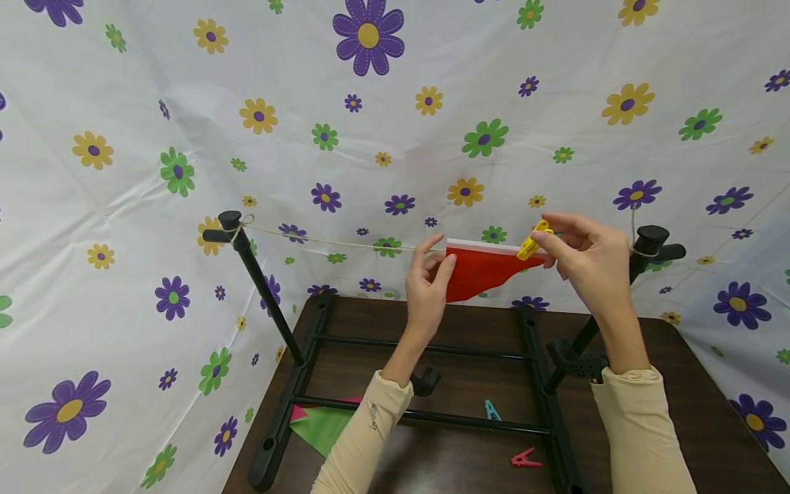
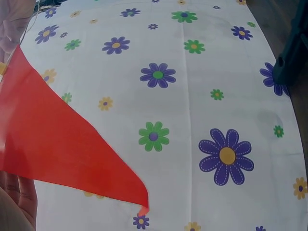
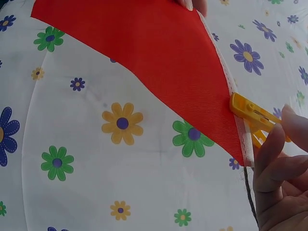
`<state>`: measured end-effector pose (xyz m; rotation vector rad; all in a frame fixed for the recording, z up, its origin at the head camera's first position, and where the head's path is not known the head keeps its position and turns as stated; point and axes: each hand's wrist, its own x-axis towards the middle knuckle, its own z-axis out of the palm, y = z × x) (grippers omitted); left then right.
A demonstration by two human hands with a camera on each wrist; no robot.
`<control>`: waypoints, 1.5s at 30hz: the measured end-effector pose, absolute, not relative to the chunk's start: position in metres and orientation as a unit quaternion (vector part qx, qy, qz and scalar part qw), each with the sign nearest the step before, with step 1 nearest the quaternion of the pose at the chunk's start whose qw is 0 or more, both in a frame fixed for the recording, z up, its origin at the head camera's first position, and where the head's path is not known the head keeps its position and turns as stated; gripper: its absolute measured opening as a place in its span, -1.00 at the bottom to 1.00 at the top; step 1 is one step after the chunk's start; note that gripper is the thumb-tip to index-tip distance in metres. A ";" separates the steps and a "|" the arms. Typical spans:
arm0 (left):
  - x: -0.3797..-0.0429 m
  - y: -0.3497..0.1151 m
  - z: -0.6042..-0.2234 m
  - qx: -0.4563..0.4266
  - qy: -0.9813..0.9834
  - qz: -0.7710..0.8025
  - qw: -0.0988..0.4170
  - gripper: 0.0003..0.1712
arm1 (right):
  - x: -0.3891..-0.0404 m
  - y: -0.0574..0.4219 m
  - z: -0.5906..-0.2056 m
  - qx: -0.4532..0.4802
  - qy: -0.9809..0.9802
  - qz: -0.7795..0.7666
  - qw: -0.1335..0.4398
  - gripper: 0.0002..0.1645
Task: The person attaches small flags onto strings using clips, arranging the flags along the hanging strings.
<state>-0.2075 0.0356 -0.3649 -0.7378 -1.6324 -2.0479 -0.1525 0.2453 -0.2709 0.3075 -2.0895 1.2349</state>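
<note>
A red pennant flag (image 1: 478, 271) with a white top edge hangs along a thin string (image 1: 333, 241). My left hand (image 1: 426, 285) pinches the flag's upper left corner between thumb and fingers. Near the other upper corner, my right hand (image 1: 586, 257) pinches a yellow clothespin (image 1: 532, 241). In the right wrist view the clothespin (image 3: 252, 113) lies across the white edge of the flag, its handles between my thumb and fingers. The left wrist view shows the red cloth (image 2: 72, 130) tapering down to its tip, with part of the left hand (image 2: 17, 202) beside it.
The string is tied to two black posts (image 1: 262, 285) rising from a black frame on a dark brown table (image 1: 444, 466). A blue clothespin (image 1: 492, 410), a red clothespin (image 1: 526, 458) and green (image 1: 321, 425) and pink cloth lie there. A flowered sheet (image 1: 395, 137) hangs behind.
</note>
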 end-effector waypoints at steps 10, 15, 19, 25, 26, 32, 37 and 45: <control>-0.207 0.031 -0.369 -0.250 -0.586 -0.737 0.226 -0.59 | -0.152 0.244 -0.272 0.114 -0.798 0.484 0.341 -0.62; -0.206 0.031 -0.373 -0.243 -0.576 -0.743 0.238 -0.68 | -0.152 0.243 -0.273 0.112 -0.797 0.486 0.340 -0.62; -0.205 0.029 -0.377 -0.242 -0.565 -0.747 0.252 -0.78 | -0.151 0.243 -0.273 0.114 -0.796 0.488 0.339 -0.61; -0.205 0.026 -0.384 -0.244 -0.566 -0.743 0.262 -0.84 | -0.151 0.243 -0.274 0.116 -0.797 0.488 0.337 -0.60; -0.205 0.026 -0.385 -0.246 -0.568 -0.741 0.260 -0.84 | -0.151 0.243 -0.274 0.116 -0.797 0.488 0.337 -0.60; -0.205 0.025 -0.389 -0.255 -0.586 -0.734 0.233 -0.84 | -0.152 0.242 -0.276 0.117 -0.798 0.484 0.339 -0.60; -0.205 0.025 -0.392 -0.257 -0.588 -0.732 0.228 -0.83 | -0.152 0.242 -0.277 0.111 -0.791 0.491 0.347 -0.59; -0.204 0.023 -0.396 -0.265 -0.593 -0.724 0.230 -0.83 | -0.150 0.243 -0.277 0.102 -0.777 0.501 0.368 -0.58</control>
